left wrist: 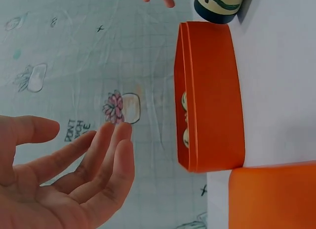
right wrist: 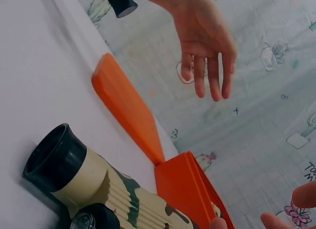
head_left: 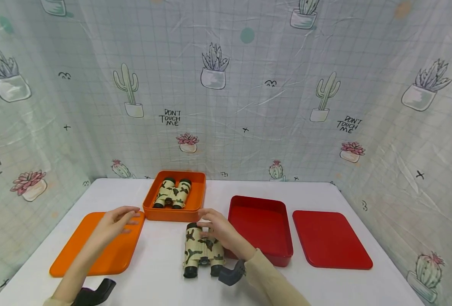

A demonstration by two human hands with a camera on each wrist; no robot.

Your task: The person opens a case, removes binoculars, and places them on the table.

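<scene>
A pair of camouflage binoculars lies on the white table, just in front of the orange box. My right hand hovers over its right side with loosely bent fingers, holding nothing, and covers part of it in the head view. A second, smaller-looking pair of camouflage binoculars lies inside the orange box. My left hand is raised over the orange lid, fingers relaxed and apart. The left wrist view shows that palm with nothing in it, the box's side wall beyond.
Right of the binoculars stands an open red box, with a flat red lid farther right. A cactus-print curtain hangs behind the table and along its sides. Dark wrist mounts sit at my wrists.
</scene>
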